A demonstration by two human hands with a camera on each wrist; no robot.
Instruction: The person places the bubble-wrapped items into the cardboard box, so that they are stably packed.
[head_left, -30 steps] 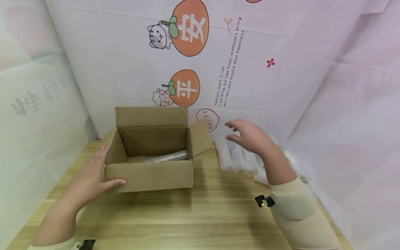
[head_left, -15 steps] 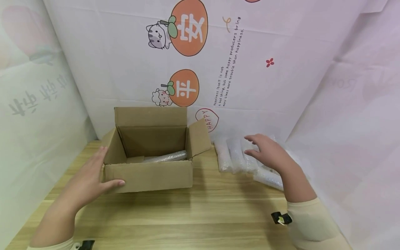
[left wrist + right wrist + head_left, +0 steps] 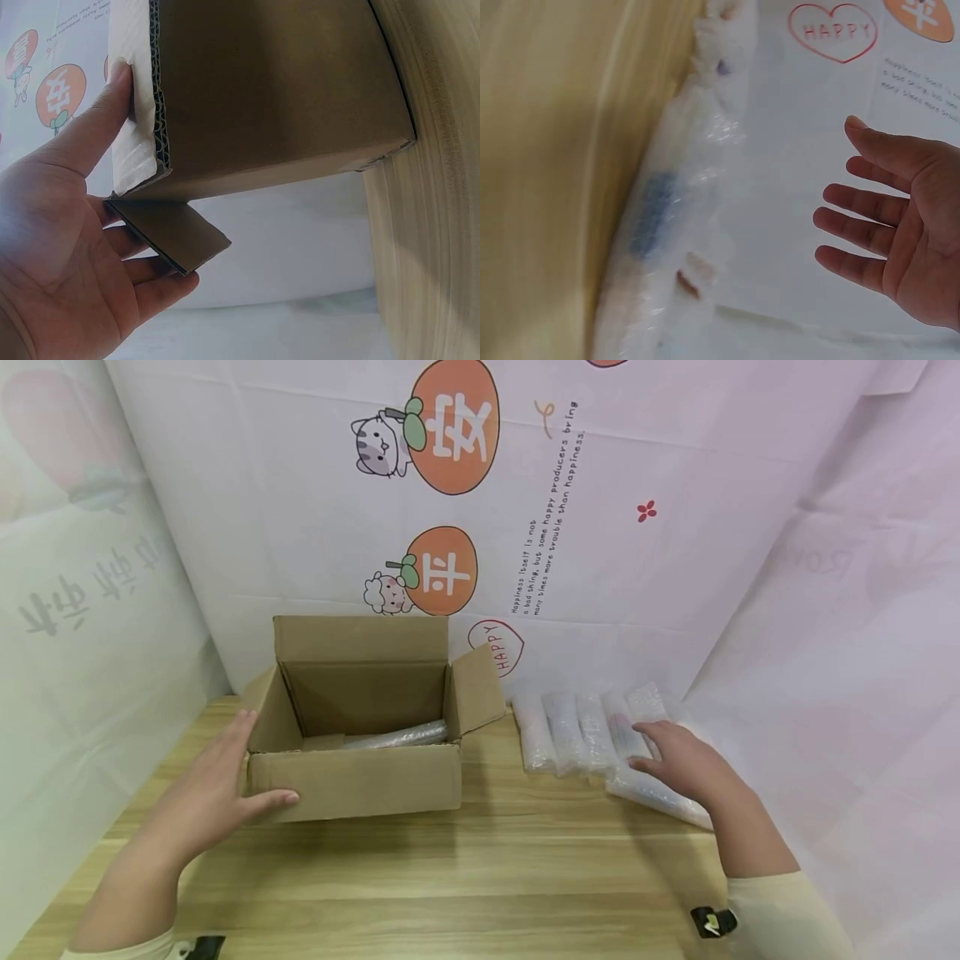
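An open cardboard box (image 3: pixel 356 785) stands left of the middle in the head view. My left hand (image 3: pixel 198 797) grips its near left corner. In the left wrist view the thumb lies on the front flap, while the fingers (image 3: pixel 169 294) rest along the side flap (image 3: pixel 178 234). Inside the box lies a bubble-wrapped package (image 3: pixel 405 737), partly hidden by the front wall. My right hand (image 3: pixel 682 760) hovers over several bubble-wrapped packages (image 3: pixel 566 731) on the right, fingers loosely spread and holding nothing. One bubble-wrapped package (image 3: pixel 652 795) lies crosswise in front of the row, below that hand.
The wooden table (image 3: pixel 450 885) bears the box and packages. Printed white sheeting (image 3: pixel 615 568) rises right behind them and also closes in both sides. The box's right flap (image 3: pixel 480 689) sticks out toward the package row.
My right hand has moved right and toward me, from beside the wall to over the right end of the package row. My left hand stays at the box corner.
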